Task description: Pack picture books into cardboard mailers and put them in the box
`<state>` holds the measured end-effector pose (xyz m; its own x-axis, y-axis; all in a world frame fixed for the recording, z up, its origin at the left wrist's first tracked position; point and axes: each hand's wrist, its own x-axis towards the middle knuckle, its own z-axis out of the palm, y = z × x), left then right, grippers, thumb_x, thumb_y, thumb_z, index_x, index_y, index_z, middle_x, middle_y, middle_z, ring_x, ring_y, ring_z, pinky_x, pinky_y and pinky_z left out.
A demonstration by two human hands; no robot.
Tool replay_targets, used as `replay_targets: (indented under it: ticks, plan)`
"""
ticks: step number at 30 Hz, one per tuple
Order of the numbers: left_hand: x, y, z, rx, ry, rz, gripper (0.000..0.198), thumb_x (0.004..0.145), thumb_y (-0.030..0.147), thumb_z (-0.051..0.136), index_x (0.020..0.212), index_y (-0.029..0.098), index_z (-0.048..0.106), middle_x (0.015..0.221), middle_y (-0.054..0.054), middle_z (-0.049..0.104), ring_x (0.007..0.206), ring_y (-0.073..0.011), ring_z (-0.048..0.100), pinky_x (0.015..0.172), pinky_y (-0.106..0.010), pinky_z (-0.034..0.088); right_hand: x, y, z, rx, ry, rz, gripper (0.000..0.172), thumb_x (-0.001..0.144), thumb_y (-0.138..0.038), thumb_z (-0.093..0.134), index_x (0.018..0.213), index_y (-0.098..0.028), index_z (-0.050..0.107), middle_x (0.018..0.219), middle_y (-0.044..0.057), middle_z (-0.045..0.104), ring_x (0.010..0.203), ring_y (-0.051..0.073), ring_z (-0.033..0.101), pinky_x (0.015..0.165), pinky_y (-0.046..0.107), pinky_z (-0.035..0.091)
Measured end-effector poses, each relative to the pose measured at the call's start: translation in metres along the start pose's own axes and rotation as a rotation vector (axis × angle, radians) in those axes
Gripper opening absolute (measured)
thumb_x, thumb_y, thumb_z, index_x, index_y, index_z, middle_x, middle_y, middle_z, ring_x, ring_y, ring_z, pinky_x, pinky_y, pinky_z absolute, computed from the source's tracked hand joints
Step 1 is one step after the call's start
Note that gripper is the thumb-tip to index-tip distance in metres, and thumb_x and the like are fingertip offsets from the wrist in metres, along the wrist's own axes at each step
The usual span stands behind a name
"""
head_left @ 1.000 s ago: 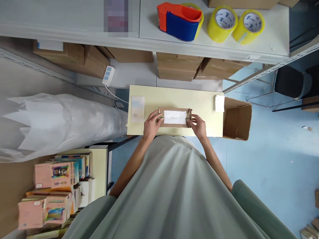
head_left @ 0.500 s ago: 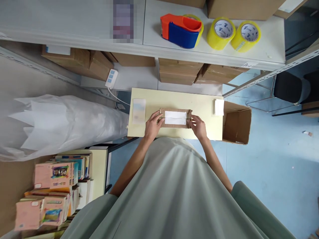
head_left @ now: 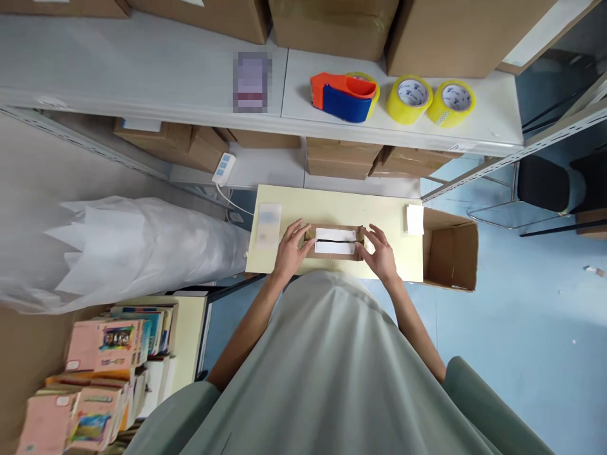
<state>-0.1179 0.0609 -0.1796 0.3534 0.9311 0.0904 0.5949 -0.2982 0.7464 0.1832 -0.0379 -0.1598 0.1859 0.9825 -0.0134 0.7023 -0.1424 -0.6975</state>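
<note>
A small cardboard box point(head_left: 334, 255) lies on the pale yellow table point(head_left: 403, 249) close to my body. Its top carries a white label split lengthwise, and a dark gap shows between the two halves. My left hand point(head_left: 290, 251) grips the box's left end, thumb on the near flap and fingers on the far side. At the right end my right hand point(head_left: 378, 254) holds it the same way. What lies inside the box is hidden.
A plastic sleeve point(head_left: 269, 225) and white paper slips point(head_left: 414, 219) lie on the table. An open carton point(head_left: 450, 249) stands at its right. The shelf point(head_left: 190, 69) beyond bears a tape dispenser point(head_left: 344, 98) and tape rolls point(head_left: 409, 100). Books point(head_left: 107, 344) are stacked lower left.
The slit between the label halves has widened into a dark gap as the box's top flaps part. Both hands stay at the box ends. The view has tilted up slightly.
</note>
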Motion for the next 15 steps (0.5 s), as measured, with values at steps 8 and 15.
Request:
replay_targets:
  ticks: [8, 15]
  plan:
    - [0.056, 0.054, -0.033, -0.018, 0.140, 0.175, 0.039, 0.118, 0.050, 0.057, 0.141, 0.025, 0.075, 0.155, -0.015, 0.072, 0.149, -0.0296, 0.069, 0.129, -0.050, 0.057, 0.065, -0.047, -0.049, -0.051, 0.171, -0.208, 0.050, 0.114, -0.059, 0.060, 0.155, -0.031, 0.071, 0.164, 0.017, 0.067, 0.152, 0.040, 0.065, 0.126, 0.067, 0.057]
    - [0.123, 0.113, -0.075, 0.005, 0.290, 0.339, 0.038, 0.120, 0.050, 0.054, 0.139, 0.026, 0.077, 0.151, -0.011, 0.075, 0.144, -0.0256, 0.071, 0.129, -0.046, 0.056, 0.180, -0.107, -0.093, -0.206, 0.239, -0.476, 0.057, 0.119, -0.059, 0.044, 0.167, -0.031, 0.055, 0.170, 0.015, 0.059, 0.160, 0.039, 0.055, 0.132, 0.070, 0.048]
